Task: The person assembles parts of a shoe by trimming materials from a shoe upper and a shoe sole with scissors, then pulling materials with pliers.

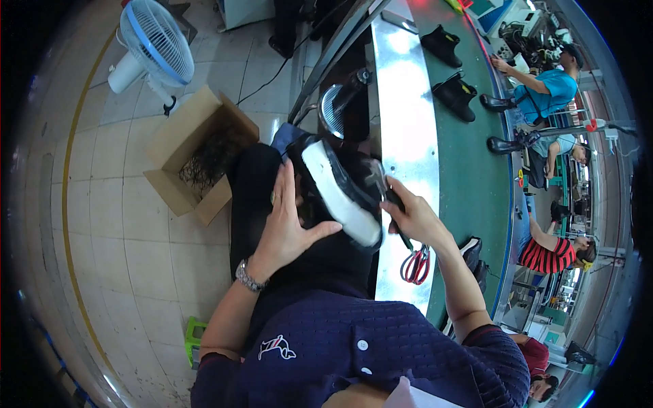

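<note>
A black boot or shoe lies sole-up over my lap, its white sole (338, 193) facing me and slanting from upper left to lower right. My left hand (286, 221) is beside its left edge, fingers stretched and thumb spread, the thumb tip close against the sole's lower part. Whether it presses on the boot I cannot tell. My right hand (415, 214) is closed round the dark handle of a hammer (403, 234), whose blurred metal head is just right of the boot. Scissors (415, 265) with red handles lie on the metal ledge (409, 122) below that hand.
On my right runs a green conveyor belt (479, 156) carrying black boots (454, 95). Several people (549, 88) work beyond it. To my left are an open cardboard box (180, 153) with dark scraps, a white fan (155, 47) and a green stool (194, 333).
</note>
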Demonstrator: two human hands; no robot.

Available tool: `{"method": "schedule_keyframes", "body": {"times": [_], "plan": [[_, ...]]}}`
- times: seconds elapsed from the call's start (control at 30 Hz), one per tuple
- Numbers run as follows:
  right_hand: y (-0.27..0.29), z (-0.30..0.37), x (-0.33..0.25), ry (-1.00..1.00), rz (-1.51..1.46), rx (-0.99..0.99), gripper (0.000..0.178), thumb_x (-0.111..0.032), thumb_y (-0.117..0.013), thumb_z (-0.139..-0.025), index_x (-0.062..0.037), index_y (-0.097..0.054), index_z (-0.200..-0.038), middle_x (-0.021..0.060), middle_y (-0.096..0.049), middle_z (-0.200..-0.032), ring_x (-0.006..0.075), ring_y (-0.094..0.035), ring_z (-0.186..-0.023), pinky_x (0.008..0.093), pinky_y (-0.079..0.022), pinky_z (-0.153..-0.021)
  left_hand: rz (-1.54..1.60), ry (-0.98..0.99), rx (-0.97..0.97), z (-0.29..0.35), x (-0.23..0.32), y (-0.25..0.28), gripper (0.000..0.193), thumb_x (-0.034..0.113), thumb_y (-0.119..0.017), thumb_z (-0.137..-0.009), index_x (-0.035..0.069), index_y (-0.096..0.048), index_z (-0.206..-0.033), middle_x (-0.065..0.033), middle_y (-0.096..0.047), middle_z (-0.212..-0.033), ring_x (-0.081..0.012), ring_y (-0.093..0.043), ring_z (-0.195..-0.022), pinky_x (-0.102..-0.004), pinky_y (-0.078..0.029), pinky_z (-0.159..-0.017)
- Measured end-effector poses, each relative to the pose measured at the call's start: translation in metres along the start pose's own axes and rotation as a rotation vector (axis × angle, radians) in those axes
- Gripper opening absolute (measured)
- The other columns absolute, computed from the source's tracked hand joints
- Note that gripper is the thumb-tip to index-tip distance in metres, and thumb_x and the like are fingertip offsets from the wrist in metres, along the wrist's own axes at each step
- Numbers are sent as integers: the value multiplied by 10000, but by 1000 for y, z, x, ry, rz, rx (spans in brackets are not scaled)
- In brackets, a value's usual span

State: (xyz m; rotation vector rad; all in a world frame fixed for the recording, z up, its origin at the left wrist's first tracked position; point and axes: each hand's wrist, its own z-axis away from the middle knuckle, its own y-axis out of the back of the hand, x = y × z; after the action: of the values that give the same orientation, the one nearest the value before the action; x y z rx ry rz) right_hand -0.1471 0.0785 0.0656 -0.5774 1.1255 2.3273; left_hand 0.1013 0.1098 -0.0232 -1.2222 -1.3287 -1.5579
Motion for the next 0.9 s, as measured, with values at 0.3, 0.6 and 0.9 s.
{"method": "schedule_keyframes", "body": {"times": [0.3,0.6,0.9], "plan": [[-30,6,-44,343,145,-239,552,-178,-556,-955,-115,-317,-1449,158,-628,-702,255,-643,-603,390,-492,-618,-316,53,332,23,-7,34,282,201,-548,-948,-39,-631,-1071,-187,-648,-808,-343,-639,-727,-396,-499,-648],[-37,4,-97,363,710,-272,650,-124,-589,-908,-196,-270,-1470,154,-624,-756,334,-640,-603,435,-525,-579,-615,-164,233,36,-10,13,281,126,-584,-913,-86,-601,-1097,-181,-669,-887,-292,-674,-729,-332,-549,-590],[-53,5,-49,414,485,-176,641,-137,-603,-902,-229,-300,-1459,137,-627,-740,294,-610,-528,400,-514,-504,1251,494,-236,-20,-38,12,789,387,-572,-941,193,-93,-1537,-84,-225,-1543,-185,-313,-1354,-327,-276,-1098]]}}
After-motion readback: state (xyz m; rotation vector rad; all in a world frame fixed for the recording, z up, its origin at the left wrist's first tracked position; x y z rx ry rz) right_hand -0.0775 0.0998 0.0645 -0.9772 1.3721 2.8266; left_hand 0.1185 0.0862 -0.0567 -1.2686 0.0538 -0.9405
